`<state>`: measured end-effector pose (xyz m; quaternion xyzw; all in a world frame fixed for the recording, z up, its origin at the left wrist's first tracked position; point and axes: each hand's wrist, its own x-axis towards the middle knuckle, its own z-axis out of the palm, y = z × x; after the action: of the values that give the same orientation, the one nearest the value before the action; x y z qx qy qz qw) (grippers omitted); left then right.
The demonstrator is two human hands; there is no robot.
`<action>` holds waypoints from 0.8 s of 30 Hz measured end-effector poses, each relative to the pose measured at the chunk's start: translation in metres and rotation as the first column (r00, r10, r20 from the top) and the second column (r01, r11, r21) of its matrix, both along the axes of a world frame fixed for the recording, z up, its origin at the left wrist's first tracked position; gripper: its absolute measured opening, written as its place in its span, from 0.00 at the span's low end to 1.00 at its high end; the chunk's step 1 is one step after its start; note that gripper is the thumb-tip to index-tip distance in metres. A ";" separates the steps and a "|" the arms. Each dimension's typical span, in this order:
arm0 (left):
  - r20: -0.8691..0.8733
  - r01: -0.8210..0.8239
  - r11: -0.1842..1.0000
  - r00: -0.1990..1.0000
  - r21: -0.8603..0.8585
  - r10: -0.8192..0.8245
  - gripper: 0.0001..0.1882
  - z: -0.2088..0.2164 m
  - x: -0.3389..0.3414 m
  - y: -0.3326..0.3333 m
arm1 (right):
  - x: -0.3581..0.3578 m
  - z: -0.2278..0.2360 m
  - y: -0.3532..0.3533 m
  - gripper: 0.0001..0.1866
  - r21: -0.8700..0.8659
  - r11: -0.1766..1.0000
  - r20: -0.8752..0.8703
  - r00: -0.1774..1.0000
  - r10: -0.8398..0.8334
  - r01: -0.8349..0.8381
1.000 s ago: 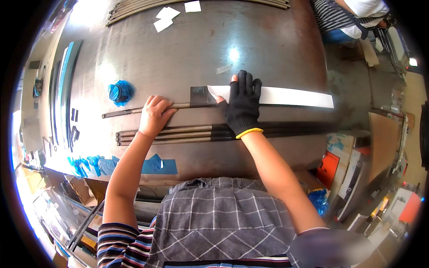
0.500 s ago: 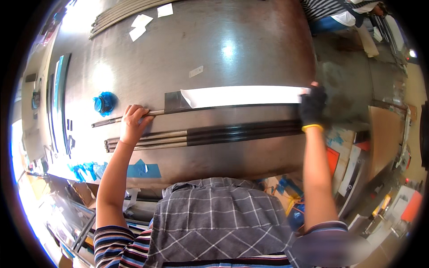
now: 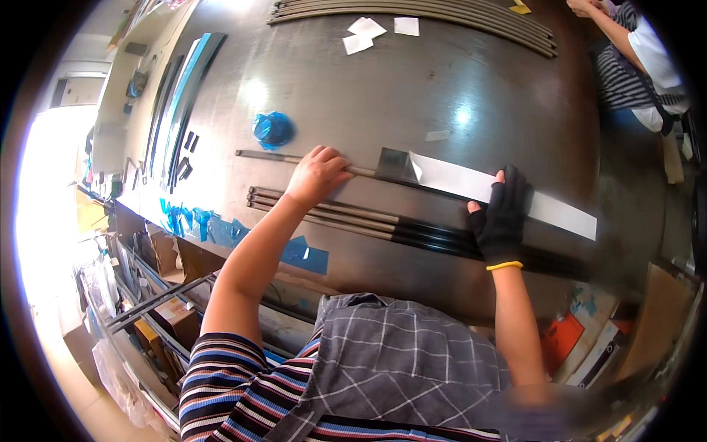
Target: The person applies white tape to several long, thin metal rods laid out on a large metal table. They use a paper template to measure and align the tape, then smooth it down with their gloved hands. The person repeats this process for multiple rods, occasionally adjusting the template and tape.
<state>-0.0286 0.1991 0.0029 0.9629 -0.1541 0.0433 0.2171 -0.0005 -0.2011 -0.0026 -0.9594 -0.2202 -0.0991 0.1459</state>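
Note:
A thin metal rod (image 3: pixel 269 155) lies across the table, and my bare left hand (image 3: pixel 318 175) closes over it with curled fingers. To the right, a strip of black film (image 3: pixel 393 162) lies along the rod. White backing paper (image 3: pixel 456 178) covers most of this film; its left end is lifted and curled. My right hand (image 3: pixel 504 214), in a black fingertipless glove with a yellow cuff, rests on the paper strip with thumb and fingers apart. The strip's right part extends beyond that hand. Nearer to me lie several similar rods (image 3: pixel 324 214), their right portions black.
A blue plastic-wrapped roll (image 3: pixel 273 130) stands beyond my left hand. Long grey rods (image 3: pixel 412 13) and white paper pieces (image 3: pixel 359 43) lie at the far side. Blue-and-black profiles (image 3: pixel 193 88) are at the left, blue film scraps (image 3: pixel 221 230) along the near edge. Another person (image 3: pixel 633 66) is at far right.
My right hand has moved left from the strip's right end to its middle. My left hand stays on the rod. The view has shifted left and tilted.

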 end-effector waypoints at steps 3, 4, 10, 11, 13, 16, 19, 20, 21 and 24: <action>0.046 0.009 1.000 0.999 0.009 -0.010 0.12 0.001 0.015 -0.002 | 0.008 -0.002 0.001 0.44 -0.018 0.999 0.026 0.999 -0.034 0.034; 0.039 0.044 0.999 0.998 0.008 -0.044 0.11 0.000 0.019 0.000 | 0.011 -0.003 0.001 0.43 -0.002 1.000 0.022 0.999 -0.024 0.024; -0.103 -0.056 0.998 0.993 0.022 0.058 0.13 0.007 0.021 -0.006 | 0.010 -0.006 0.003 0.42 -0.048 0.997 0.032 0.998 -0.056 0.058; -0.075 -0.062 0.998 0.995 0.011 0.062 0.14 0.011 0.025 -0.015 | 0.009 -0.006 0.001 0.42 -0.067 0.995 0.032 0.997 -0.072 0.074; -0.021 -0.083 0.996 0.996 -0.004 0.083 0.17 0.023 0.030 -0.029 | 0.009 -0.002 0.003 0.42 -0.092 0.993 0.003 0.998 -0.069 0.069; -0.074 0.129 0.989 0.988 -0.078 -0.135 0.19 0.035 0.053 -0.062 | 0.009 0.003 0.007 0.42 -0.081 0.994 -0.016 0.997 -0.082 0.080; -0.098 0.311 0.940 0.940 -0.139 -0.326 0.14 0.036 0.075 -0.086 | 0.005 0.004 0.027 0.46 -0.047 0.994 -0.071 0.992 -0.103 0.100; -0.101 0.367 0.922 0.920 -0.128 -0.380 0.12 0.034 0.082 -0.090 | 0.004 0.002 0.040 0.48 0.019 0.997 -0.084 0.994 -0.067 0.069; -0.106 0.423 0.899 0.895 -0.115 -0.434 0.10 0.031 0.089 -0.093 | 0.004 0.003 0.055 0.48 0.018 0.999 -0.092 0.995 -0.048 0.050; -0.125 0.481 0.867 0.860 -0.127 -0.495 0.04 0.027 0.103 -0.098 | 0.006 0.015 0.083 0.46 0.032 0.999 -0.122 0.992 0.001 0.003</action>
<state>0.0739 0.1013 0.0304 0.8819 -0.3739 -0.0802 0.2758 0.0054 -0.1177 0.0119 -0.9613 -0.2087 -0.0438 0.1746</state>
